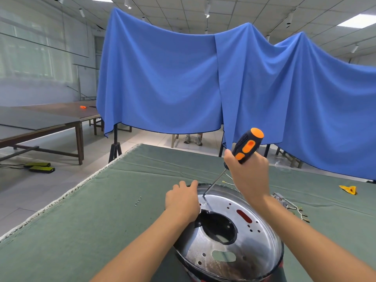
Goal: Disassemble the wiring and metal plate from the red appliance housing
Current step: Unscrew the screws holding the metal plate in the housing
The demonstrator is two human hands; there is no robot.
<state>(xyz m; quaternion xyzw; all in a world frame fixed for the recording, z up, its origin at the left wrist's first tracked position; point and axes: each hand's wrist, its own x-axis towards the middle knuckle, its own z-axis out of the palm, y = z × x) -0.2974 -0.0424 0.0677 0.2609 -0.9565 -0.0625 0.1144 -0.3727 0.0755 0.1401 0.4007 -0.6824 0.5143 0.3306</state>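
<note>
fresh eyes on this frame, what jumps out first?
The big blue cloth draped across the background dominates. Nearer, the right hand grips an orange-and-black screwdriver, tip at the far rim of the shiny metal plate, while the left hand rests on the plate's left edge.

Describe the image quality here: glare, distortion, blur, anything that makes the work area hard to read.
Head view: wide-angle distortion bows the table edge and ceiling lines; ceiling lights leave bright glare on the metal plate, washing out detail near the screwdriver tip; the far left of the room looks hazy; the right hand and left hand are sharp; loose screws are tiny.
</note>
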